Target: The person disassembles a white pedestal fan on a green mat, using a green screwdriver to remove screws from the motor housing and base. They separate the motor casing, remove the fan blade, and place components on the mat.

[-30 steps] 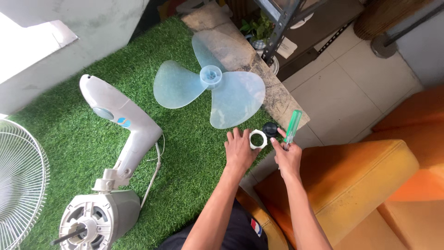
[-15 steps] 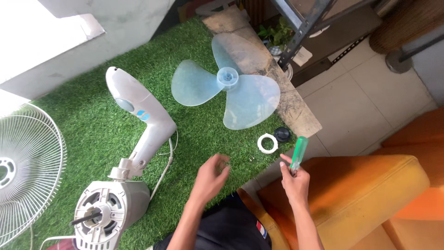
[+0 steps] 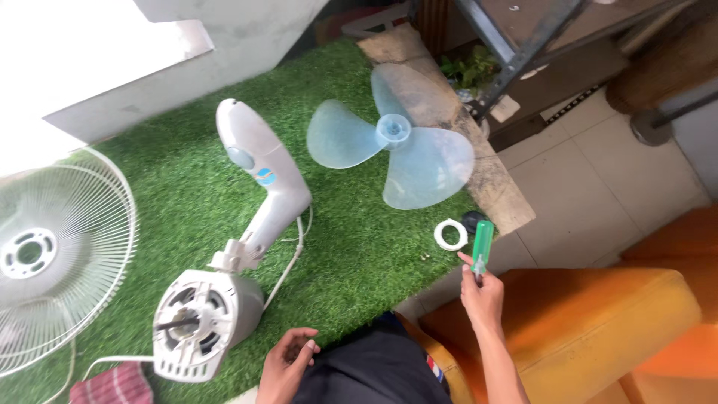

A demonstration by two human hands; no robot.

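R hand (image 3: pixel 482 293) grips green screwdriver (image 3: pixel 482 245); L hand (image 3: pixel 288 364) empty.

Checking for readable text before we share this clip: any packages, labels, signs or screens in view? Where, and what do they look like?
No packages, signs or screens.
Sticker on fan stand: small round mark, blue and white, midway up the white stand lying on the green turf.
Patch on dark clothing: small, red, white and blue, bottom centre, beside the orange cushion.
Right hand holds a green-handled screwdriver; no label visible on it.
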